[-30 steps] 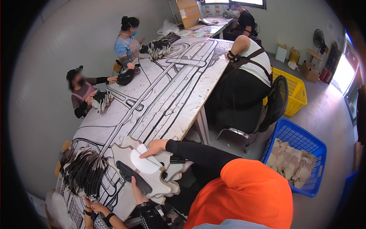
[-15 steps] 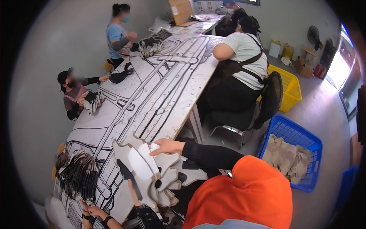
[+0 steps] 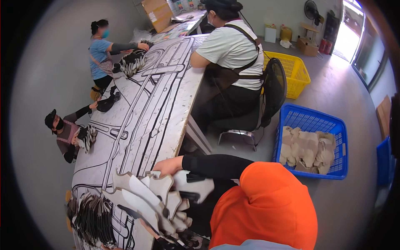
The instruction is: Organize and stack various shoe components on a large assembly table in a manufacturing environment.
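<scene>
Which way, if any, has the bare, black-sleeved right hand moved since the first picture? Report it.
Yes: the right hand has moved rightward, closer to the right-hand edge of the white, black-lined table.

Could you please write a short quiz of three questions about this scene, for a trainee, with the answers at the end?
1. Multiple choice: what colour is the basket that holds the beige pieces? (a) red; (b) blue; (c) green.
2. True or false: the person's right hand touches the flat pale pieces.
3. Fill in the missing word: the co-worker in the dark apron sits on a black ____.

Key: 1: b. 2: true. 3: chair.
</scene>
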Demonstrator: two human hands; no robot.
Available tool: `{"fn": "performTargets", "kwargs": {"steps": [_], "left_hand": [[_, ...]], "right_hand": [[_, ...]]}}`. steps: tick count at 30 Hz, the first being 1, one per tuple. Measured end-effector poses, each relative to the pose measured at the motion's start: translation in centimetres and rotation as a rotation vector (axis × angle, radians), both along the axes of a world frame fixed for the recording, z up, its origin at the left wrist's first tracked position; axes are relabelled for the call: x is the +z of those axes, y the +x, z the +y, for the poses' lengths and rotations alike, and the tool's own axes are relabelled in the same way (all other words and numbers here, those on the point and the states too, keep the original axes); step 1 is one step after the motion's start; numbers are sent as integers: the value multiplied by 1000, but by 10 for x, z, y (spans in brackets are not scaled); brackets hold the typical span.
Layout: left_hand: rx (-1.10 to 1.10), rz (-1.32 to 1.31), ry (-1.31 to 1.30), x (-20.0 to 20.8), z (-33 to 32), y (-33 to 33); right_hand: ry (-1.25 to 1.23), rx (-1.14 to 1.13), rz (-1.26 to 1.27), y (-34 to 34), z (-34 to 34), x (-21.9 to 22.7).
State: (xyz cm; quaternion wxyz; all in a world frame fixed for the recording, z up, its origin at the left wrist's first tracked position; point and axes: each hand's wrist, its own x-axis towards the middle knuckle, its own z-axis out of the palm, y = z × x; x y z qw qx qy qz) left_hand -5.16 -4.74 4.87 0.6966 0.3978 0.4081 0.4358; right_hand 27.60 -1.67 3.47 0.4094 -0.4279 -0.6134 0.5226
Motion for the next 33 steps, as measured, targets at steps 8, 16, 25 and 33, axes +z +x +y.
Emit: {"fn": "performTargets", "kwargs": {"steps": [8,16,25,33], "left_hand": [[68,198,107,1,45,2],[45,221,110,-4,64,-23],[70,143,27,5,65,-8],[-43,101,85,6,70,-3]], "right_hand": [[203,-685,-459,-16,1,34],[521,-486,-648,-32,14,44],[209,-708,371,86,-10,132],[180,-557,-255,-43,52,-16]]}}
